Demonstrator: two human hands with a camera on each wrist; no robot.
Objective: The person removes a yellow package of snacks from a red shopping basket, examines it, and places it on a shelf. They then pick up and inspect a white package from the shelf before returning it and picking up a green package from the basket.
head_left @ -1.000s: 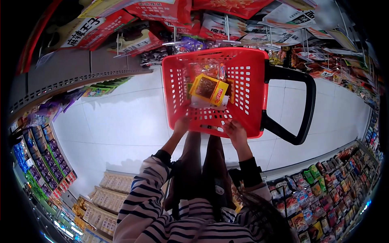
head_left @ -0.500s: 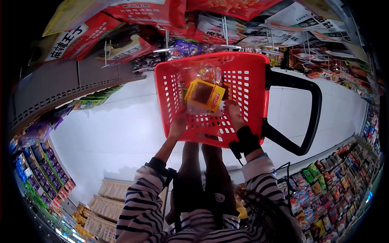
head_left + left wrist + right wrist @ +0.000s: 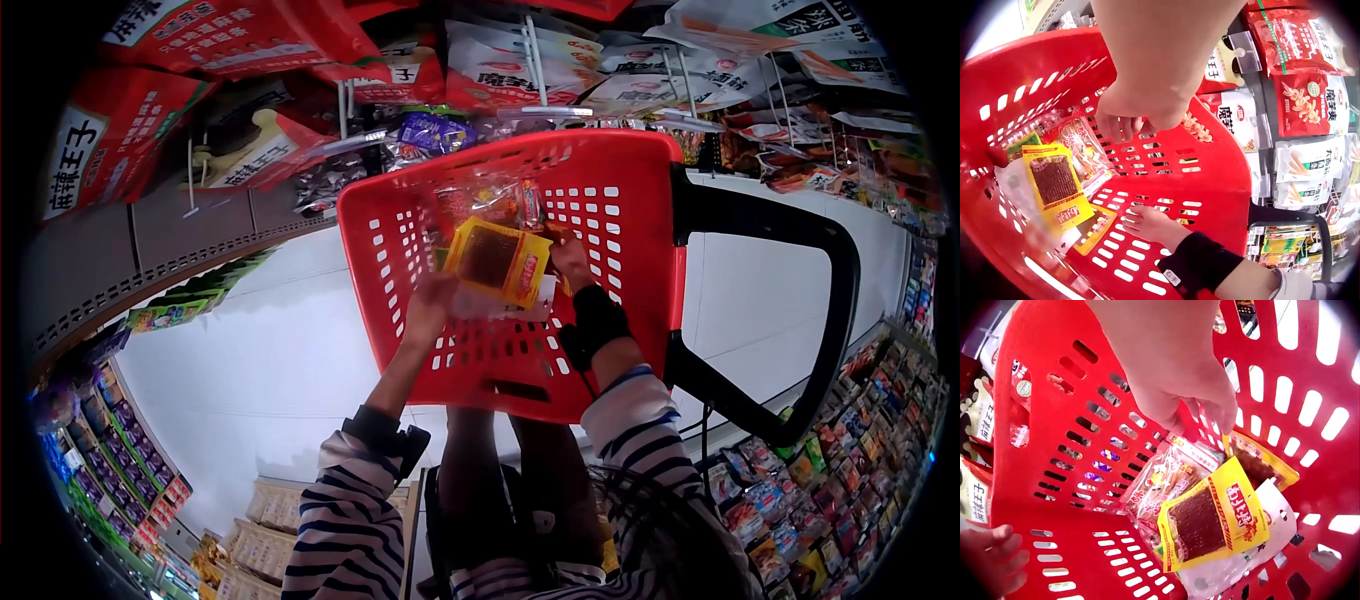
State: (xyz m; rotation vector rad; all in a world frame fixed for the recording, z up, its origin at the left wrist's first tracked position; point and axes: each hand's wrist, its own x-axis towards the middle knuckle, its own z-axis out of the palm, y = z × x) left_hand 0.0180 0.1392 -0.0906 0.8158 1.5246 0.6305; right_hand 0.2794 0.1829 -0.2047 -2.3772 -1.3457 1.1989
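A red plastic basket [image 3: 640,330] with slotted walls holds several snack packets. On top lies a yellow packet [image 3: 1216,515] with a clear window showing something brown. A second yellow-edged packet [image 3: 1260,459], a clear packet with red print [image 3: 1160,481] and a white packet [image 3: 1272,512] lie around it. My right hand [image 3: 572,260] reaches inside the basket, fingertips right at the second packet's corner in the right wrist view. On the other side, my left hand [image 3: 430,305] hangs inside the basket near the packets, its fingers loosely bent and holding nothing.
The basket's black handle [image 3: 845,300] extends to the right. Hanging snack bags [image 3: 520,70] on hooks crowd the far side, above a grey shelf [image 3: 170,230]. Another shelf of packets [image 3: 830,480] stands at the lower right. Pale floor tiles [image 3: 220,350] lie around the basket.
Both hands have moved from the basket's near rim into it, the right one over to the packets. In the head view the basket appears larger and lower.
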